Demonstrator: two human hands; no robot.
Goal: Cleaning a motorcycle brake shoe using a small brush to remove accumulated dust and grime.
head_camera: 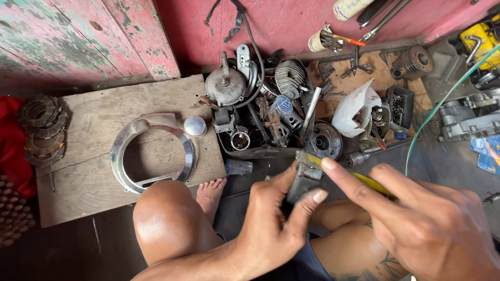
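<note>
Holding a small dark metal part (303,182) in front of us, we are sitting on the floor with one bare knee (165,218) raised and a bare foot (211,191) just below the edge of a wooden board (78,177). Our left hand (273,224) is coming up from below with the palm turned away; its thumb and fingers are clamped around the part, the thumb lying up its near face. Our right hand (416,218) is entering from the right, the forefinger stretched out straight so that its tip is resting at the top of the part. This hand's grip is closed on a yellow-handled tool (372,184), whose handle is running under the fingers toward the part; we cannot tell what kind of tip it has.

We are noting a dark shallow tray (260,152) on the floor beyond the hands. It is carrying a jumble of engine pieces: a domed grey housing (225,86), a finned cylinder (289,77), a round blue-faced piece (284,104) and loose brackets and bolts. A dark round hub (324,140) is lying just beside its right edge. Farther right, a small black box (401,106) is holding small metal bits, with a torn white plastic piece (354,109) near it.

On the board, a chrome ring-shaped cover (151,153) is lying flat, with a small round chrome cap (195,126) touching its upper right rim. A stack of toothed discs (41,127) is sitting at the far left.
</note>
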